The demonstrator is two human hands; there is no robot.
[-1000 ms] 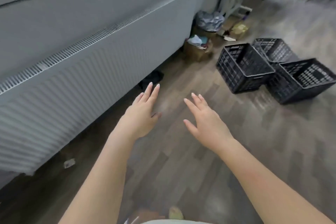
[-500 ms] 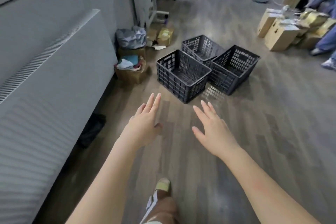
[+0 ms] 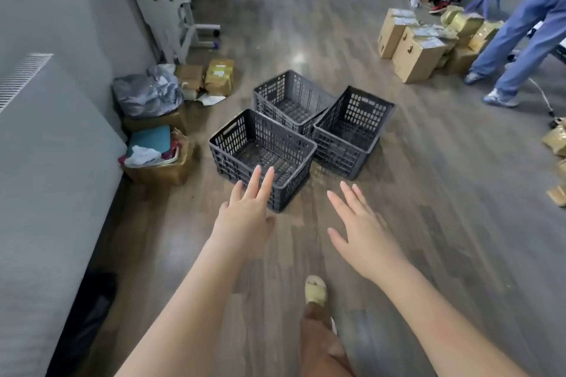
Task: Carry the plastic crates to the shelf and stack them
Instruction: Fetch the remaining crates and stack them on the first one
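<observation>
Barely begun, the job stood with all three plastic crates on the floor: the nearest crate (image 3: 262, 156), a second crate (image 3: 291, 99) behind it and a third crate (image 3: 352, 128) to the right, clustered and touching. The person's left hand (image 3: 245, 217) and right hand (image 3: 364, 236) reached forward with fingers straight and spread, holding nothing. No shelf was visible, so every lift, carry and stack apparently remained. Cardboard boxes (image 3: 413, 49) sat well apart.
</observation>
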